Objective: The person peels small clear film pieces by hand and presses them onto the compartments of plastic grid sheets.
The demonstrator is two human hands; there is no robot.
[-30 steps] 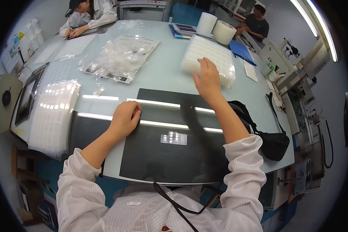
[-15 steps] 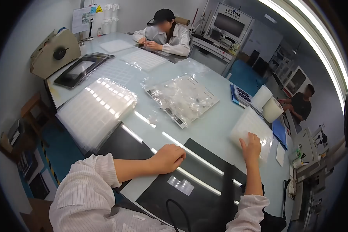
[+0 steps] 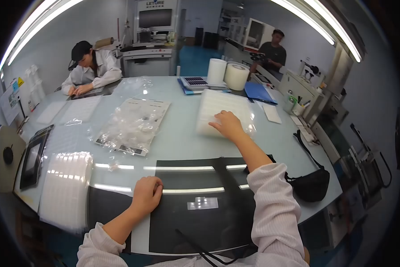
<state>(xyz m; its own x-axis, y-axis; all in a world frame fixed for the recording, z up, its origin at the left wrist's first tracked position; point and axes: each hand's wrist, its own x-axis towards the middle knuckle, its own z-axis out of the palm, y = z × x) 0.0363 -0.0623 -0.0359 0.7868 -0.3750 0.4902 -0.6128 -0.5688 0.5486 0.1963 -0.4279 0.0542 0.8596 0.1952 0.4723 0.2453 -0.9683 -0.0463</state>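
Note:
My right hand (image 3: 228,124) rests on a stack of translucent plastic sheets (image 3: 209,107) in clear wrap, its fingers apart. Loosely curled, my left hand (image 3: 147,194) lies at the left edge of a black mat (image 3: 177,227), with nothing visible in it. On that mat, between my forearms, is a small clear film piece (image 3: 203,203) with a stepped outline. Left of my left hand stands another wrapped stack of clear sheets (image 3: 66,191).
Crumpled clear plastic (image 3: 131,124) covers a printed board mid-table. White rolls (image 3: 216,71), a blue folder (image 3: 258,92) and a black pouch (image 3: 310,184) sit rightward. One co-worker (image 3: 91,66) works at the far left; another person (image 3: 273,53) stands at the back right.
The view has swung to the right, so the table's things appear farther left. My right hand stays on the wrapped stack and my left hand stays curled by the mat.

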